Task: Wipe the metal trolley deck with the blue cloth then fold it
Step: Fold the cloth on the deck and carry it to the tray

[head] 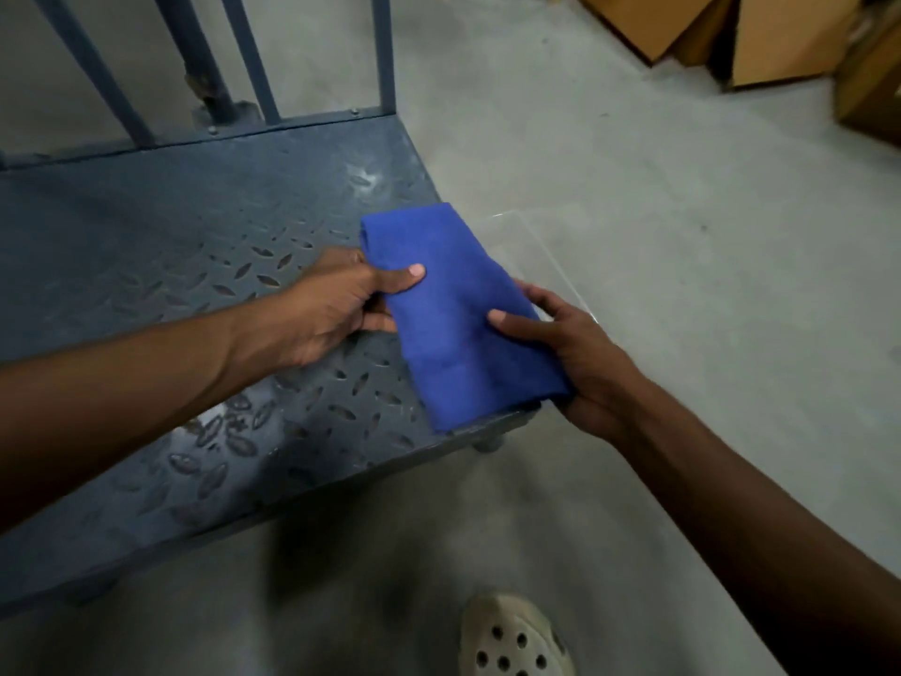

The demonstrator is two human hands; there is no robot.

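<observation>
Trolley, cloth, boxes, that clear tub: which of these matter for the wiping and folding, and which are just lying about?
Part of the job:
- blue cloth, folded into a strip
- metal trolley deck
- left hand and right hand, each gripping a side of the cloth

Just lying about:
- clear plastic container on the floor beside the trolley
- cardboard boxes at the back
- perforated clog

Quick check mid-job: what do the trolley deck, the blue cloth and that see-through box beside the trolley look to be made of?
Trolley deck: painted steel tread plate, judging by the raised diamond pattern, grey-blue matte coat and worn shiny patches.
Blue cloth: soft napped fabric, probably microfibre; it is folded and drapes limp between both hands.
Clear box: looks like transparent rigid plastic; only its thin glossy edges show, so acrylic or similar is a guess.
</observation>
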